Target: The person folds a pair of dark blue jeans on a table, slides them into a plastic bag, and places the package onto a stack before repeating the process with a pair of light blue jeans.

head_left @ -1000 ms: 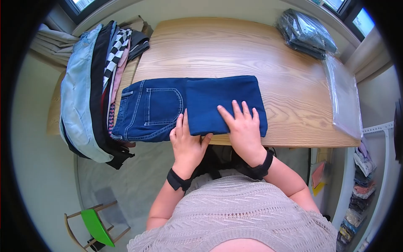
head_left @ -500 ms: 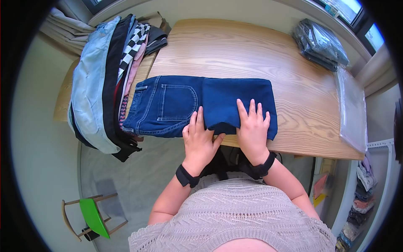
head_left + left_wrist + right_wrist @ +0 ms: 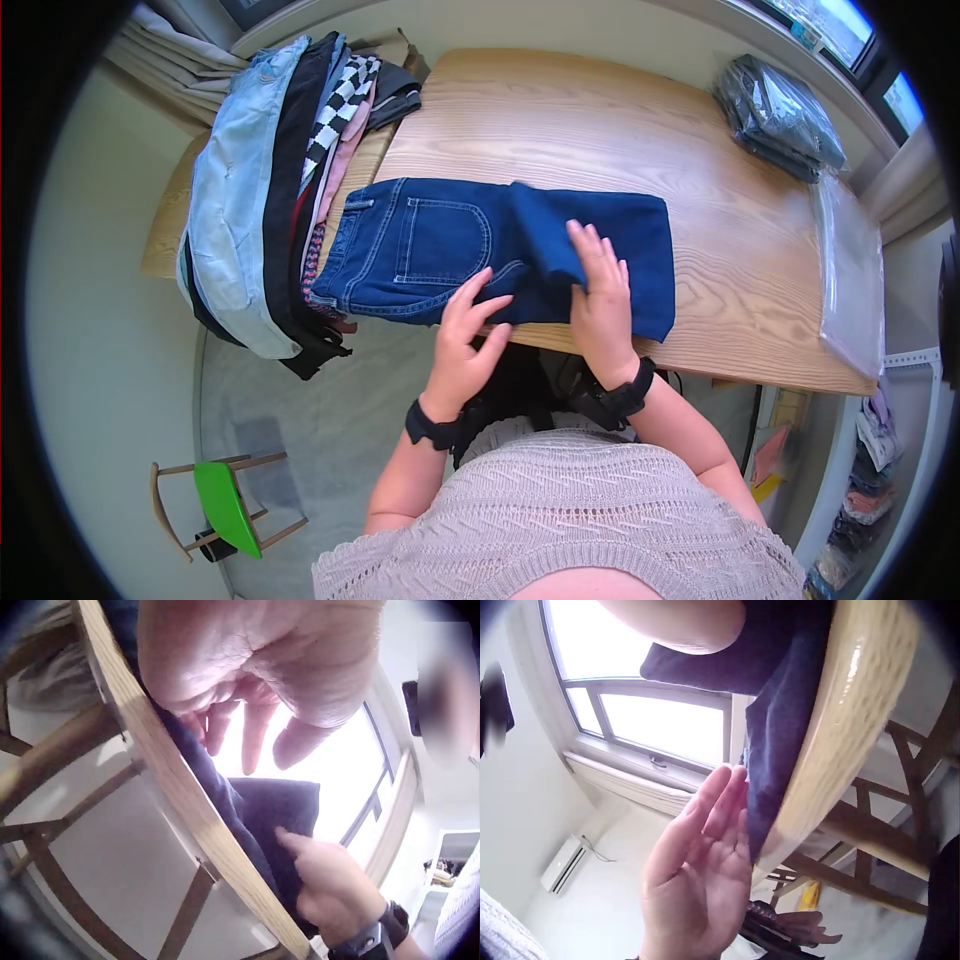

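Note:
Blue jeans (image 3: 440,240) lie sideways along the table's front, waistband at the left. Part of their folded leg stands up as a slanted flap (image 3: 548,235). My right hand (image 3: 603,315) is against the flap's right side, fingers extended; whether the thumb pinches the cloth is hidden. By the jeans' front edge, my left hand (image 3: 463,345) has its fingers spread and holds nothing. The left wrist view shows the left hand (image 3: 262,667) above the dark denim (image 3: 274,814), and the right hand (image 3: 334,881) touching the cloth. In the right wrist view the left palm (image 3: 705,885) faces the camera.
A pile of trousers (image 3: 235,200) lies left of the jeans. Plastic-wrapped clothes (image 3: 780,115) and clear bags (image 3: 850,270) are at the table's right side. A green-seated chair (image 3: 228,508) stands on the floor at lower left.
The folded layer has come up from lying flat and tilted leftward beside the right hand. My left hand has drawn slightly off the cloth toward the table's edge. The head view has shifted.

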### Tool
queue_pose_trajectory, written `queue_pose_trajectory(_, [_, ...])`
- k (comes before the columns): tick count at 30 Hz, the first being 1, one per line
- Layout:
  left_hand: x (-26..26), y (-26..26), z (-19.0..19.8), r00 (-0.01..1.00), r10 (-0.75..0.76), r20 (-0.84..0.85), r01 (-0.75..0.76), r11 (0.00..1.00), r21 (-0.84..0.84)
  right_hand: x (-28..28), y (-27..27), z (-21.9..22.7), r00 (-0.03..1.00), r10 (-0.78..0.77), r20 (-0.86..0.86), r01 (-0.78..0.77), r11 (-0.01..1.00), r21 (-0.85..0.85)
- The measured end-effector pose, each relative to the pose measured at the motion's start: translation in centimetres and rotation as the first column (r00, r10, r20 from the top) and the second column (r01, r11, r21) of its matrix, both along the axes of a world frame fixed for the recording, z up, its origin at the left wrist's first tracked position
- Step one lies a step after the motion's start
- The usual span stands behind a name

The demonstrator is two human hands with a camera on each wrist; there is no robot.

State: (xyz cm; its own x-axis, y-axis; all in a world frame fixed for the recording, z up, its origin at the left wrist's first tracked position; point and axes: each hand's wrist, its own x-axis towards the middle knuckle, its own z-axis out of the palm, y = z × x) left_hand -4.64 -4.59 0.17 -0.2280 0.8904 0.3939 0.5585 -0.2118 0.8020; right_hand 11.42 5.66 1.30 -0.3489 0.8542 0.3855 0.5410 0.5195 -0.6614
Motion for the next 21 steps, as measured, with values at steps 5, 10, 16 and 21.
queue_pose_trajectory(5, [-1.5,-0.9,0.2,0.993,-0.072,0.095,0.075,0.997,-0.036,-0.3,-0.9,-0.4,0.853,-0.01,0.522,-0.145,0.956,0.257])
queue_pose_trajectory(10, [-2.3,-2.0,0.1,0.978,0.192,0.084,-0.2,0.974,0.104,-0.4,-1.4,0.6,0.894,0.028,0.447,-0.124,0.975,0.186])
queue_pose_trajectory(16, [-8.8,-2.9,-1.8,0.505,0.643,0.576,-0.791,0.612,0.011,-0.7,-1.1,-0.4,0.862,-0.004,0.506,-0.126,0.967,0.222])
queue_pose_trajectory(21, [-11.9,-1.6,-0.1,0.502,0.345,0.793,-0.525,0.85,-0.038,-0.8,-1.4,0.3,0.854,0.026,0.519,-0.125,0.98,0.157])
